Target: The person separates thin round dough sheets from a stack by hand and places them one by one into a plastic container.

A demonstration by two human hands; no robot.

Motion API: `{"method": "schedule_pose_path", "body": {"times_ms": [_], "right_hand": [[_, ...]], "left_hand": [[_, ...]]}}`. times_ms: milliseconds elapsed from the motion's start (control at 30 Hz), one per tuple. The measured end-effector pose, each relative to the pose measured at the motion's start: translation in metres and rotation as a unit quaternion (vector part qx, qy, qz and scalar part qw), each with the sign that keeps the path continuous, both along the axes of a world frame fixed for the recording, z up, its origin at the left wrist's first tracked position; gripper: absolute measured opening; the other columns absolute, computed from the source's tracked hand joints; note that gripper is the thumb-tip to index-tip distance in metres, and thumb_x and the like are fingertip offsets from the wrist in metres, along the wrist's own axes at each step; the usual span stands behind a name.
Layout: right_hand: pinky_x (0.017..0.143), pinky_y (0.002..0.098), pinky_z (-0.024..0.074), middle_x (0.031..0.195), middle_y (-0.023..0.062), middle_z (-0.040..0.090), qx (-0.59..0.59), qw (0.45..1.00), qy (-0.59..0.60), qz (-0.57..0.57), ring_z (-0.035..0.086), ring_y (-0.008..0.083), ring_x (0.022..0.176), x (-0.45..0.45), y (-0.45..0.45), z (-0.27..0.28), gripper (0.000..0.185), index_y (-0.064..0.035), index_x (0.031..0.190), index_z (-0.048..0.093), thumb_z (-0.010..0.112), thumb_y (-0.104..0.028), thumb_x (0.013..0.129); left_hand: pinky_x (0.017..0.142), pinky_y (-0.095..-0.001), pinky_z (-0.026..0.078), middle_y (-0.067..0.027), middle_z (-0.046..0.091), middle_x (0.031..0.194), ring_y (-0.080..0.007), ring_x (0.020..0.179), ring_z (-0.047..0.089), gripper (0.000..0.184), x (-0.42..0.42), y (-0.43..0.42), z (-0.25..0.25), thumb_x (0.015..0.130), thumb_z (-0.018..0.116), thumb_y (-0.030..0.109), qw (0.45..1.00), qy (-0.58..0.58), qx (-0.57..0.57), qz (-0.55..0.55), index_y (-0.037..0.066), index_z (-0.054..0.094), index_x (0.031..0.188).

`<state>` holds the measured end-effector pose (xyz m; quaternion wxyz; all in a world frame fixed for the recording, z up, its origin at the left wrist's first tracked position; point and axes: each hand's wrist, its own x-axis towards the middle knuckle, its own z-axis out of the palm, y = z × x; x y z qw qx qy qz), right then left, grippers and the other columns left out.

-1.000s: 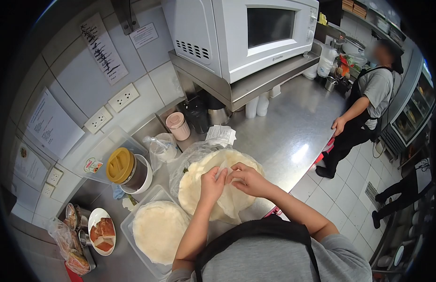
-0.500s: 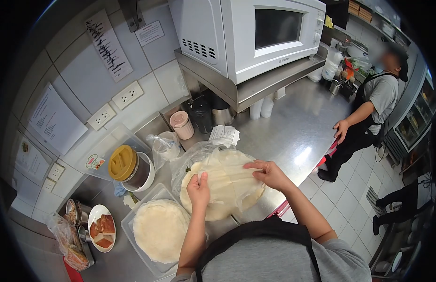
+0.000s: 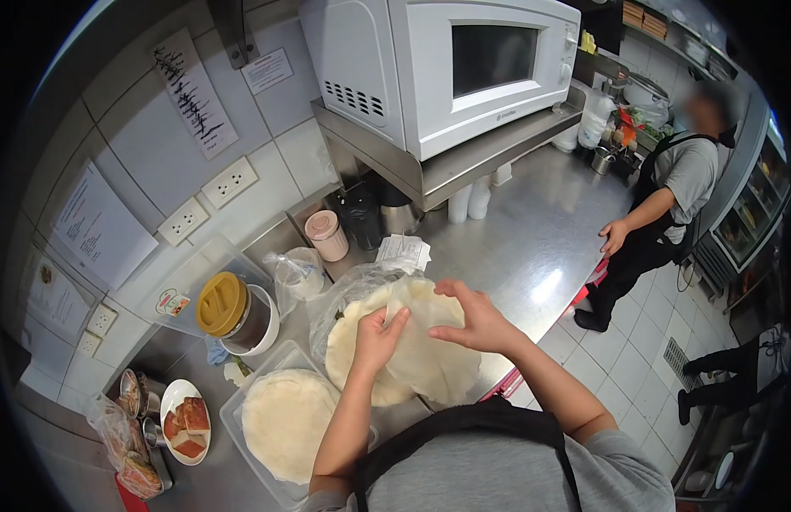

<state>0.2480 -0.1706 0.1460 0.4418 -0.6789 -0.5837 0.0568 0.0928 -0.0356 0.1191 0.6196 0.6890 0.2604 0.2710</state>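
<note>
A thin, pale dough sheet (image 3: 421,363), almost see-through, hangs in folds from my left hand (image 3: 380,341), whose thumb and fingers pinch its upper part. My right hand (image 3: 476,320) is at the sheet's right side, thumb and forefinger spread apart; whether it touches the sheet is unclear. Beneath both hands lies a pale round stack of dough sheets (image 3: 346,341), partly covered by the lifted one. Crumpled clear plastic (image 3: 327,299) surrounds its far edge. To the left, more round dough sheets (image 3: 286,422) rest in a clear plastic container (image 3: 235,411).
A jar with a yellow lid (image 3: 222,303) stands in a white bowl, near a plate of bread pieces (image 3: 189,418). The microwave (image 3: 489,68) sits on a metal shelf above the steel counter (image 3: 540,222). A co-worker (image 3: 681,179) stands at the right.
My right hand has let go of the sheet's right side and spread its fingers. My left hand has moved slightly right and up, and the sheet has gathered into folds.
</note>
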Motion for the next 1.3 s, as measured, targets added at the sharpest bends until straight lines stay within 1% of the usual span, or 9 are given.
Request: {"method": "schedule_pose_path", "body": {"times_ms": [133,300,567,867,967,1067,1133,1233,1300], "right_hand": [[0.066,0.0297,0.0445,0.083,0.0127,0.061,-0.008,0.991,0.13,0.039,0.06,0.0206,0.08,-0.002,0.023,-0.019,0.046,0.0002,0.095,0.061,0.072,-0.04,0.077],[0.048,0.0311,0.0355,0.054,0.0039,0.048,-0.118,0.975,0.175,0.07,0.042,0.0107,0.05,0.005,0.028,-0.03,0.031,-0.0001,0.076,0.062,0.069,-0.03,0.082],[0.047,0.0264,0.04,0.06,-0.0005,0.055,-0.115,0.951,0.287,-0.024,0.048,0.0065,0.052,0.038,0.004,-0.012,0.026,-0.0001,0.073,0.06,0.065,-0.023,0.086],[0.047,0.0219,0.0372,0.055,-0.0072,0.049,-0.077,0.917,0.39,-0.032,0.046,0.0032,0.052,0.052,-0.014,-0.021,0.031,-0.0044,0.067,0.057,0.064,-0.026,0.088],[0.059,0.0294,0.0462,0.076,0.0055,0.061,-0.178,0.927,0.328,-0.018,0.058,0.0149,0.067,0.058,-0.013,-0.034,0.03,-0.0006,0.088,0.061,0.067,-0.03,0.084],[0.085,0.0373,0.0438,0.112,0.0171,0.056,-0.104,0.992,0.009,-0.068,0.057,0.0269,0.099,0.035,-0.006,-0.014,0.049,-0.0014,0.109,0.053,0.073,-0.033,0.076],[0.1,0.0422,0.0319,0.13,0.0184,0.042,-0.017,0.993,-0.107,-0.041,0.046,0.0301,0.116,0.017,0.006,0.021,0.069,-0.0041,0.121,0.044,0.078,-0.036,0.07],[0.106,0.0459,0.0234,0.13,0.0166,0.045,-0.01,0.989,-0.097,0.115,0.043,0.0306,0.123,-0.01,0.022,0.056,0.067,-0.0056,0.119,0.048,0.078,-0.037,0.069],[0.09,0.0393,0.0403,0.106,0.0139,0.06,-0.049,0.983,-0.14,0.112,0.057,0.0291,0.099,-0.005,0.033,0.043,0.045,-0.0052,0.105,0.058,0.077,-0.029,0.071]], "left_hand": [[0.055,-0.0237,0.043,-0.0004,0.063,0.069,-0.005,0.06,0.052,0.024,0.002,-0.01,0.009,0.09,0.061,0.023,0.997,0.018,0.078,-0.018,0.0,0.068,0.091],[0.048,-0.0261,0.036,0.0005,0.052,0.055,-0.0052,0.052,0.042,0.03,-0.006,-0.01,0.011,0.09,0.06,0.025,0.991,0.032,0.131,0.023,-0.001,0.063,0.075],[0.045,-0.0286,0.027,0.0025,0.037,0.05,-0.0067,0.05,0.03,0.044,-0.027,0.023,-0.014,0.091,0.06,0.028,0.968,0.025,0.163,0.191,0.001,0.046,0.059],[0.054,-0.0244,0.038,0.004,0.055,0.063,-0.006,0.059,0.043,0.033,-0.061,0.046,-0.052,0.091,0.059,0.027,0.966,0.0,0.028,0.256,-0.003,0.064,0.078],[0.055,-0.0257,0.039,0.0016,0.058,0.064,-0.007,0.06,0.046,0.029,-0.058,0.043,-0.031,0.09,0.062,0.026,0.971,0.007,0.077,0.224,-0.002,0.066,0.081],[0.055,-0.0283,0.041,-0.0036,0.06,0.064,-0.0119,0.057,0.05,0.023,-0.039,0.035,0.014,0.086,0.066,0.024,0.974,0.05,0.206,0.077,0.002,0.068,0.084],[0.053,-0.0299,0.04,-0.0051,0.058,0.061,-0.0152,0.054,0.051,0.019,-0.02,0.028,0.044,0.081,0.069,0.02,0.942,0.048,0.33,-0.046,0.001,0.066,0.081],[0.051,-0.0308,0.039,-0.0056,0.055,0.06,-0.0195,0.054,0.05,0.017,0.008,0.017,0.067,0.077,0.072,0.016,0.885,-0.016,0.443,-0.144,0.001,0.065,0.076],[0.052,-0.0307,0.039,-0.006,0.057,0.063,-0.0194,0.056,0.051,0.016,0.006,0.013,0.078,0.076,0.073,0.015,0.88,-0.056,0.459,-0.108,0.001,0.064,0.075]]}}
